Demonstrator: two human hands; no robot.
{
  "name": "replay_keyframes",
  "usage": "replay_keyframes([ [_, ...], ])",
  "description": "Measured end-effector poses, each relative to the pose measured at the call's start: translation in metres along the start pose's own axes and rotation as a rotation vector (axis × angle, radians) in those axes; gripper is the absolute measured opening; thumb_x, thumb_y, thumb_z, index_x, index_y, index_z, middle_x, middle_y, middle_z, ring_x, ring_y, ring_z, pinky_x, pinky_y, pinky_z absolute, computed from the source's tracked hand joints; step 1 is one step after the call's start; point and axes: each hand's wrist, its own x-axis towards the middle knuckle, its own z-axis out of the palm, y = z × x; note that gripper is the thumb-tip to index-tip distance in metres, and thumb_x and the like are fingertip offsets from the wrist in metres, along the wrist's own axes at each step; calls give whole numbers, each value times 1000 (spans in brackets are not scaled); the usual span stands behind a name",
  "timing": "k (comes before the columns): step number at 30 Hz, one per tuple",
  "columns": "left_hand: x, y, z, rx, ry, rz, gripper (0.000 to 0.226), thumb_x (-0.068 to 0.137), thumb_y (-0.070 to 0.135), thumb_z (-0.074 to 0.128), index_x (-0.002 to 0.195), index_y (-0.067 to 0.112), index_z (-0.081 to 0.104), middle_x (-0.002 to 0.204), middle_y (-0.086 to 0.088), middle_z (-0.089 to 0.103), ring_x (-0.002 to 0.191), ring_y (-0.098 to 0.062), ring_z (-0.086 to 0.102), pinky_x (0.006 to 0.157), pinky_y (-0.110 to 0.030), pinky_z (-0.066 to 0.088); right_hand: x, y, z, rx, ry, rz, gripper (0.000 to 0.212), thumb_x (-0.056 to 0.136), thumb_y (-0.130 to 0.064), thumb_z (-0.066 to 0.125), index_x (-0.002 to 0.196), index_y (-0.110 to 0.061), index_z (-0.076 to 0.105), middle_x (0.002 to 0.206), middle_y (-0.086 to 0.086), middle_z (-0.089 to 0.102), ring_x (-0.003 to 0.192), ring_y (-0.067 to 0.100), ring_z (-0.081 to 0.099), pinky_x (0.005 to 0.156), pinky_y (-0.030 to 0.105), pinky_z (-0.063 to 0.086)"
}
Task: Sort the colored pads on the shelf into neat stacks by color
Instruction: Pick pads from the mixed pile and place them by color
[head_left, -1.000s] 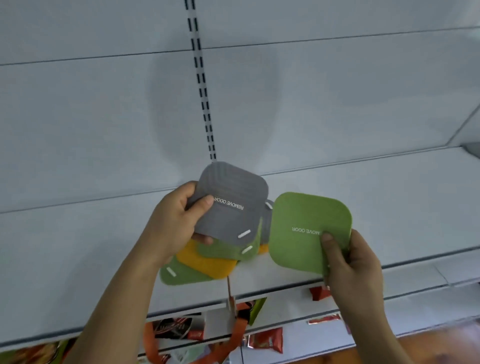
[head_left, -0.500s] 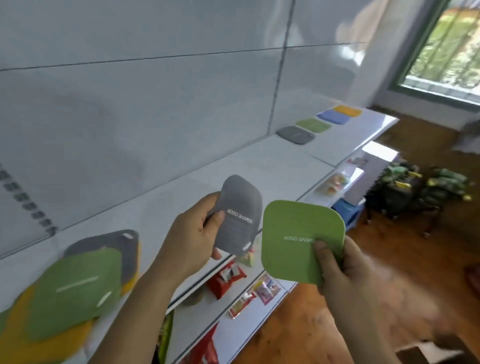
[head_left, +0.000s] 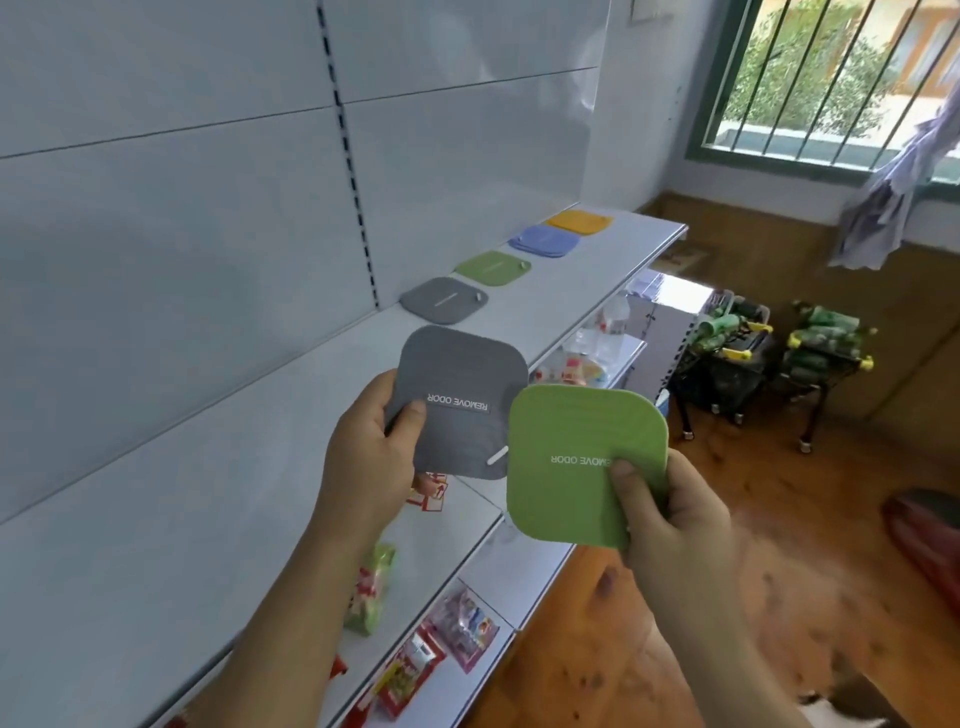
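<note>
We carry two pads toward the sorted row. Our left hand (head_left: 371, 457) pinches a grey rounded-square fabric pad (head_left: 457, 400), our right hand (head_left: 670, 514) a green one (head_left: 582, 462), fingers clamped on each. Next, we judge, each joins its match: grey stack (head_left: 444, 300), green stack (head_left: 492, 267) on the white shelf (head_left: 597, 275). Since half a second ago, the stacks appear nearer and the mixed pile has left view.

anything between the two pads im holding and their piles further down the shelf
Nothing visible. The shelf is bare between the held grey pad and the grey pile, and between the held green pad and the green pile.
</note>
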Motion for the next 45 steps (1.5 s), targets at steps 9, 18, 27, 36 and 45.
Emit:
replay_keyframes([
  [9, 126, -20, 65, -21, 114, -97, 26, 108, 16, 51, 121, 31, 68, 106, 8, 69, 49, -15, 61, 52, -40, 60, 139, 32, 8, -22, -58, 59, 22, 104, -17, 61, 83, -23, 67, 55, -3, 50, 48, 19, 44, 44, 35, 39],
  [18, 253, -51, 96, -139, 289, -251, 25, 105, 10, 54, 120, 24, 69, 112, 2, 68, 63, -7, 66, 51, -37, 59, 286, 44, 46, -103, -129, 33, 15, 103, -22, 62, 91, -27, 71, 67, 9, 63, 53, 19, 54, 50, 43, 49],
  [27, 297, -72, 125, 85, 390, -387, 24, 101, 9, 49, 109, 25, 65, 94, 7, 64, 39, -20, 63, 46, -30, 53, 392, 75, 95, -87, -306, 66, 19, 103, -21, 63, 85, -25, 67, 56, -1, 55, 47, 16, 47, 49, 38, 44],
  [36, 310, -64, 159, 590, 543, -541, 49, 99, 17, 54, 146, 25, 42, 107, -10, 70, 80, -37, 72, 67, -40, 59, 502, 113, 123, -133, -631, 28, 10, 100, -26, 64, 91, -23, 66, 62, -5, 60, 60, 22, 53, 60, 56, 54],
  [45, 302, -63, 187, 1161, 451, -707, 62, 98, 60, 57, 141, 17, 48, 135, -11, 50, 116, -36, 56, 80, -42, 52, 550, 113, 157, -219, -704, -42, 29, 90, -40, 60, 80, -14, 52, 72, 19, 57, 60, 36, 53, 61, 57, 55],
])
